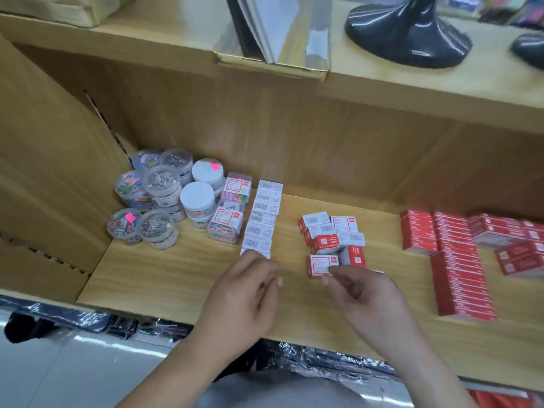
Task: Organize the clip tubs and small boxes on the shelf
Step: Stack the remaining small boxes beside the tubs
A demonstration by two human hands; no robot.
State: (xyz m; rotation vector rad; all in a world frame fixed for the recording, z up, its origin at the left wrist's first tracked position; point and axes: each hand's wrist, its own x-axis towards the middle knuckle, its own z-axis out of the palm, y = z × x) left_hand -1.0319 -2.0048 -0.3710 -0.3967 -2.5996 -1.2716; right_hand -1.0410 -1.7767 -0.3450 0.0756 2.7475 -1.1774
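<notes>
Pale wood-grain shelf unit point(323, 136) under soft, even light.
Its lower board point(164, 278) sits beneath an upper board point(412, 83); a glossy black flared stand base point(409, 33) stands on top, with a shiny pale floor point(59, 372) below.

Wood shelf point(176, 275). Back-left corner: stacked tubs point(164, 184), clear cases point(226, 222) beside. Middle: 1 row of white boxes point(262, 219) running front to back, red boxes point(332, 234) jumbled right of it. Right edge: red packs point(459, 269) in rows.
</notes>
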